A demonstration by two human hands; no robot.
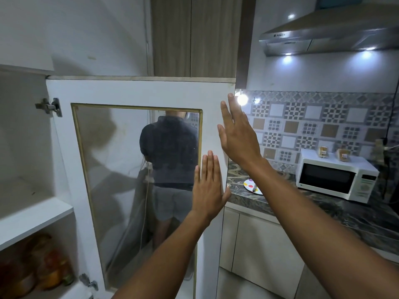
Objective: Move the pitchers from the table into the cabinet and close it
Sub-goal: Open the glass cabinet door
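Note:
The white cabinet door (138,91) with a glass pane (121,180) stands ajar, hinged on its left side. My left hand (208,186) lies flat on the door's right frame, fingers up and together. Higher up, my right hand (237,134) is spread flat by the door's right edge. Behind the door the cabinet (32,216) is open; orange and brown pitchers (49,268) stand blurred on its lower shelf, while the upper shelf holds nothing. Neither hand holds anything.
A person in dark shirt and grey shorts shows in the pane. To the right runs a marble counter (280,203) with a dotted plate (252,185) and a white microwave (336,175). A range hood (323,35) hangs above.

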